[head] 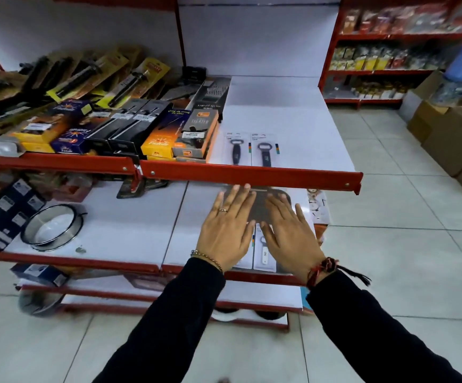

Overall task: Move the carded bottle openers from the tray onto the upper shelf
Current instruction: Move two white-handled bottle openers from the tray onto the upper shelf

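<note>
Two carded bottle openers (250, 148) with dark handles lie side by side on the white upper shelf (293, 125), near its red front lip. On the shelf below sits a dark tray (260, 201). My left hand (228, 229) and my right hand (289, 233) hover flat over it, fingers spread, holding nothing. Between my hands shows another carded opener (264, 251) with a white handle, lying at the tray's near end. The rest of the tray's contents is hidden under my palms.
Boxed and carded kitchen tools (130, 125) crowd the upper shelf's left half, with graters (210, 91) behind. A round steel ring (53, 226) lies on the lower shelf at left. Cardboard boxes (450, 134) stand on the tiled floor at right.
</note>
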